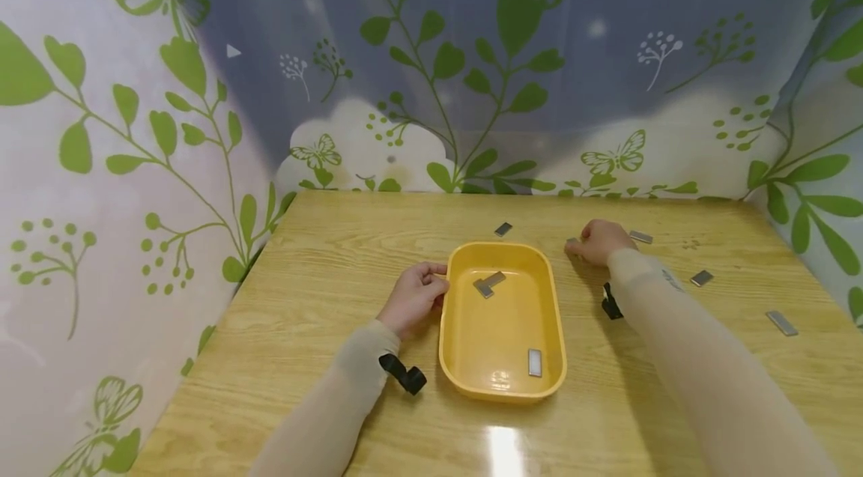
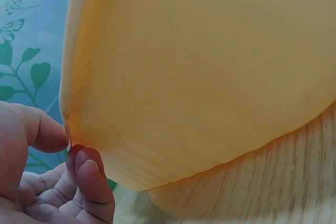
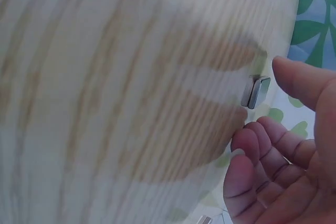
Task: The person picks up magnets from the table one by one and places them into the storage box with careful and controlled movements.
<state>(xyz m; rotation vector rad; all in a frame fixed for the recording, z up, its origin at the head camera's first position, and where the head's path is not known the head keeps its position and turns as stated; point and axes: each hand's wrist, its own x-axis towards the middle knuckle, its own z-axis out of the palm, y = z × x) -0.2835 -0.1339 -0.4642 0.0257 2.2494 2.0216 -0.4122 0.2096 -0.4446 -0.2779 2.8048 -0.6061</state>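
A yellow rectangular tray [image 1: 499,327] sits on the wooden table with three small flat metal bars in it. Two of those bars [image 1: 488,284] overlap near its far end; the third bar [image 1: 535,362] lies by the near right corner. My left hand [image 1: 416,299] grips the tray's left rim, thumb and fingers at its edge in the left wrist view. To the right of the tray, my right hand [image 1: 602,242] reaches down to a small metal block [image 3: 255,92] on the table. Its thumb and fingers stand apart on either side of the block.
More metal bars lie on the table: one bar [image 1: 503,228] behind the tray, another bar [image 1: 640,237] beyond my right hand, and two farther right, a dark bar [image 1: 702,278] and a lighter bar [image 1: 781,323]. A leaf-patterned curtain [image 1: 404,132] borders the table.
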